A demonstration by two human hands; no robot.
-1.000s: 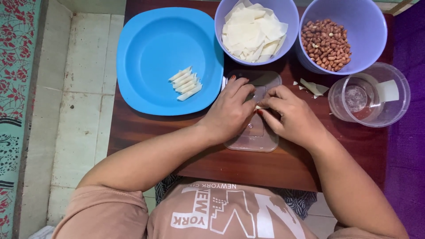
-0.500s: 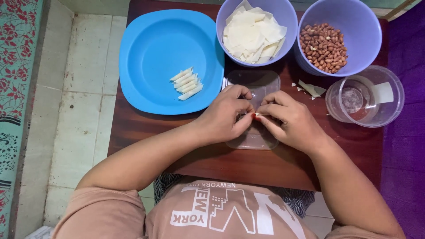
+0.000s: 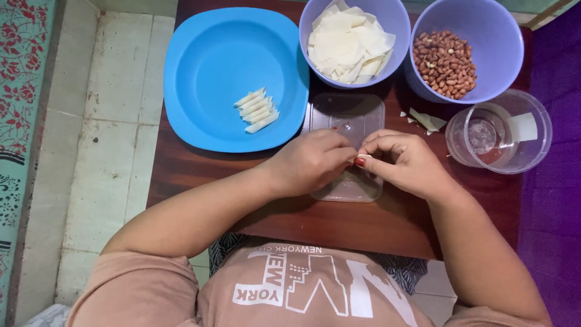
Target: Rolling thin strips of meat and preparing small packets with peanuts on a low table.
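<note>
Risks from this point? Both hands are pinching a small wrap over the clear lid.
1. The small wrap, pinched between left hand and right hand, might unroll or tear.
2. The clear cup with liquid sits close to the right hand; a bump might spill it.

Pinkish-beige short-sleeved T-shirt, white block lettering on chest; bare forearms; red-painted thumbnail on right hand (image 3: 407,162).

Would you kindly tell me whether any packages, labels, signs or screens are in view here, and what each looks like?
Packages, signs, screens: none in view.
Printed lettering on the person's shirt: bottom centre, white block print on dusty pink cloth.
Paper slip in the clear round tub: right side of the table, a pale blank rectangle.
</note>
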